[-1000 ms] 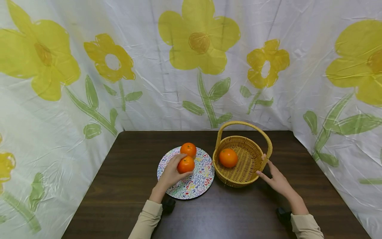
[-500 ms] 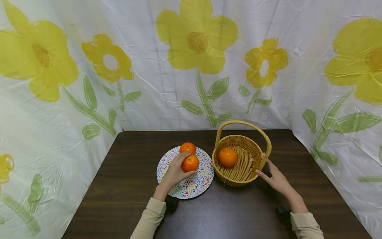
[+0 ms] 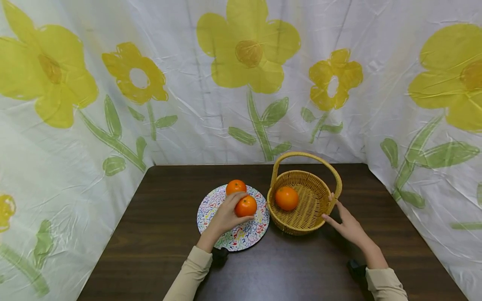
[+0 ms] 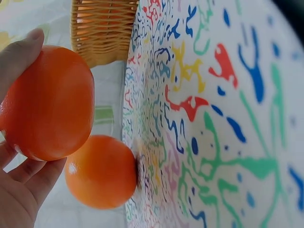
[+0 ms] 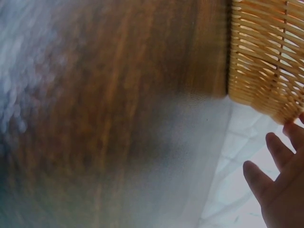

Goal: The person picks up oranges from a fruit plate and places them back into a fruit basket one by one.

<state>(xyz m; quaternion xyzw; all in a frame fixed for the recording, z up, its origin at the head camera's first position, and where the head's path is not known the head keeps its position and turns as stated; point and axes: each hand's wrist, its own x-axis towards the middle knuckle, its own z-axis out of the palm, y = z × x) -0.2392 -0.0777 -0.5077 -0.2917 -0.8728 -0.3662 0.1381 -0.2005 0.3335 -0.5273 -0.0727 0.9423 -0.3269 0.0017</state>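
My left hand [image 3: 227, 212] holds an orange [image 3: 246, 206] between thumb and fingers. In the left wrist view, this held orange [image 4: 54, 104] hangs off the plate surface, beside a second orange [image 4: 101, 172] resting on the plate. From the head, that second orange [image 3: 236, 187] sits just behind the held one. A round plate [image 3: 208, 215] with a colourful squiggle pattern lies under both. To the right stands a wicker basket [image 3: 314, 205] with a tall handle and one orange [image 3: 287, 198] inside. My right hand [image 3: 348, 225] grips its right side at the handle's base, several fingers spread in the right wrist view.
A dark wooden table [image 3: 158, 234] carries everything. The plate's right edge comes close to the basket's left side. A white curtain [image 3: 188, 125] with yellow flowers hangs behind the table and along its sides.
The left hand has moved right across the plate with its orange, toward the basket. The orange behind it stays in place. The right hand and basket have stayed put.
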